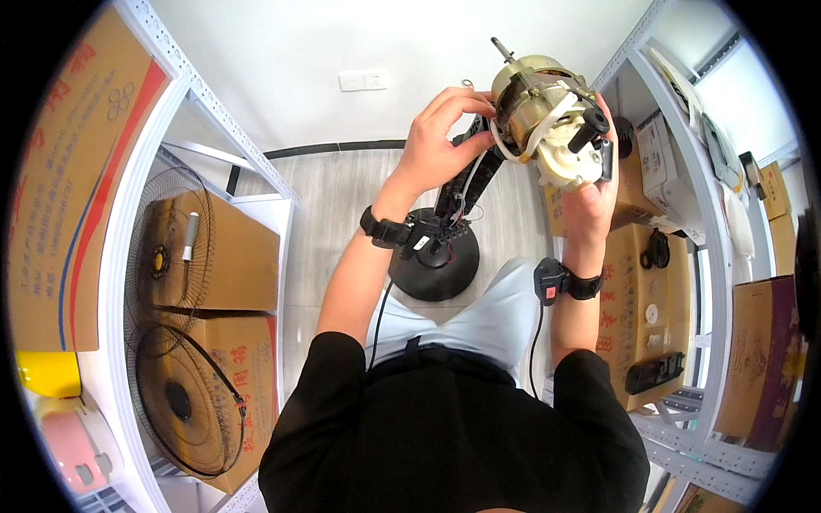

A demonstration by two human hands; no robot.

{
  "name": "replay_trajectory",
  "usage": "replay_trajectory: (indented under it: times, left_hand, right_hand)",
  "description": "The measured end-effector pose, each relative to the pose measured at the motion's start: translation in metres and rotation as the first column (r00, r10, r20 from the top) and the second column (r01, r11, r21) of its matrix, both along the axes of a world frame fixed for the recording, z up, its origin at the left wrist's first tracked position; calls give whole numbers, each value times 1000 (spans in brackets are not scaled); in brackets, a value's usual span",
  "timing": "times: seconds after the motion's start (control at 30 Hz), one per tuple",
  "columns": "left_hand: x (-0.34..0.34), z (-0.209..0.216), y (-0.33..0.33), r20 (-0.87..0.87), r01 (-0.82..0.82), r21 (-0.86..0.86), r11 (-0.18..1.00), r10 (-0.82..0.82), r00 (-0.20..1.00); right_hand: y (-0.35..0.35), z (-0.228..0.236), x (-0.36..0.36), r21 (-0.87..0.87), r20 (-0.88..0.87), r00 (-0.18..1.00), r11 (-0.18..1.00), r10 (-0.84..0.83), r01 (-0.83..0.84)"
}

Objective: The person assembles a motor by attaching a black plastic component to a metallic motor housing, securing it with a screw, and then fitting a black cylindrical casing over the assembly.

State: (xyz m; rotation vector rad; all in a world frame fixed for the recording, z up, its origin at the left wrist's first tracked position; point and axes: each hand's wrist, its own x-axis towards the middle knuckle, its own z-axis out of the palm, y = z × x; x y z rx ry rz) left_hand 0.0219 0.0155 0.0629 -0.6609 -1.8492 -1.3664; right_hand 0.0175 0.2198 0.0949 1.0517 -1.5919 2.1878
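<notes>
1. Hands raised in front of the person's chest hold a fan motor (547,115), seen from a head camera looking down.
2. The right hand (592,201) is closed around the motor from below, fingers wrapped up its right side beside a black knob (588,130). The motor sits on top of this hand, its metal shaft pointing up and to the left.
3. The left hand (440,141) is curled, fingertips pinched at the motor's left edge, touching it near a white wire loop. The motor lies just to the right of this hand.
4. Both wrists wear black straps with small devices; thin cables run from them down toward the body.
5. Below the hands, on the grey floor, stands a black round fan base (436,265) with its black column (466,179) rising toward the motor.
6. On the person's left, metal shelving (115,282) holds cardboard boxes (231,256) and two wire fan guards (167,248), one above the other.
7. On the right, another metal shelf holds more cardboard boxes and small black parts.
</notes>
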Motion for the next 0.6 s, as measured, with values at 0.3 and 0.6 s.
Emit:
replay_trajectory:
  times: [0.3, 0.6]
  left_hand:
    - [-8, -10, 1, -163, -148, 14, 989, 148, 975]
    - [9, -34, -4, 0, -14, 367, 930, 15, 1000]
  right_hand:
    - [-7, -10, 21, 187, -193, 969, 963, -156, 192]
    - [-31, -5, 44, 240, -391, 795, 782, -464, 575]
